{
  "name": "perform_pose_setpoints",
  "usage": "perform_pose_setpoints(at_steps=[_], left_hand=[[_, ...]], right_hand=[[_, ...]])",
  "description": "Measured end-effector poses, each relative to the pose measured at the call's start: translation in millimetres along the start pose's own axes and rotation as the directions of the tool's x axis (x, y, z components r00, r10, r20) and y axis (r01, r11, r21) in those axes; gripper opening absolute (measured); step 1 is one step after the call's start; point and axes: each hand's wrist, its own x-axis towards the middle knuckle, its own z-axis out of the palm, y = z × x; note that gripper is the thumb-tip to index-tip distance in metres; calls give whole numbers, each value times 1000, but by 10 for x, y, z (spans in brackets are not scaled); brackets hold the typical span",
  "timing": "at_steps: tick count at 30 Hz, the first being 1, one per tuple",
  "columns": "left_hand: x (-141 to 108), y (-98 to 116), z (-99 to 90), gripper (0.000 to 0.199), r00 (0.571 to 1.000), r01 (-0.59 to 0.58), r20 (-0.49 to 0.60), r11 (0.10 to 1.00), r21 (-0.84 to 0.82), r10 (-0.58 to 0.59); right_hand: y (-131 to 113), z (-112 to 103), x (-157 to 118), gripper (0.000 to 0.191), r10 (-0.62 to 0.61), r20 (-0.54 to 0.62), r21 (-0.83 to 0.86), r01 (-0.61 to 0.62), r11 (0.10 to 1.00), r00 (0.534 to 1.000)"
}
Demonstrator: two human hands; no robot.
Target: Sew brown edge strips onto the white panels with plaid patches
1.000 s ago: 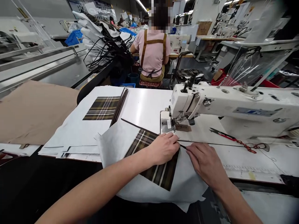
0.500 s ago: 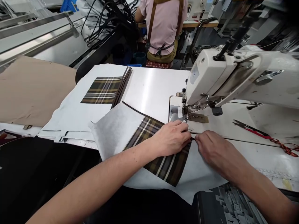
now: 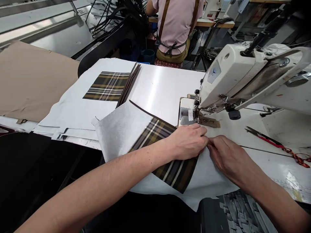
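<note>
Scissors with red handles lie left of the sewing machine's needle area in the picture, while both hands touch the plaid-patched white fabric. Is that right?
No: the scissors lie right of the needle area, as the head view shows. The left hand and right hand do both touch the fabric.

Grey floor (image 3: 224, 40) | wood-edged table (image 3: 203, 24), rear | metal worktop (image 3: 69, 34) (light-streaked), left
</note>
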Motion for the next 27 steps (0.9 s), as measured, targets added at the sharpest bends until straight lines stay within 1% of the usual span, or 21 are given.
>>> perform_pose_setpoints(at_steps=[3,5,9,11,16,19,21,22,24,26,27], left_hand=[[20,-1,13,22,999,-38,-21,999,28,38],[18,-7,8,23,999,-41,-22,999,35,42],[19,-21,-12,21,1000,-6,8,1000,5,6],[29,-28,-12,20,1000,6,20,1000,-23,-5],[58,-51,17,18,997,79,30,991,-103,-77],[72,-61,23,18,994,105,35,986,-133,-101],[80,-64,17,17,994,111,39,982,-150,-106],[82,-64,14,18,993,113,39,981,-155,-108],[84,-65,7,20,993,114,34,981,-159,-110],[82,-63,5,22,993,114,32,981,-158,-111],[80,-62,5,22,993,115,35,981,-159,-111]], right_hand=[[-14,-35,6,21,-20,23,-23,21,1000,1000],[-44,-65,22,21,-46,30,-64,48,997,998],[-110,-92,58,24,-148,-3,-255,142,956,989],[-117,-80,70,24,-149,7,-285,145,948,989],[-45,-72,85,15,-20,12,-145,21,989,1000],[-23,-118,73,13,-18,5,-24,18,1000,1000],[-39,-139,60,13,-43,-20,4,43,999,999],[-54,-140,56,13,-64,-32,-23,64,998,997],[-87,-122,56,16,-129,-28,-147,123,981,991],[-109,-88,68,21,-178,9,-295,173,940,984],[-112,-71,77,22,-183,26,-343,181,922,983]])
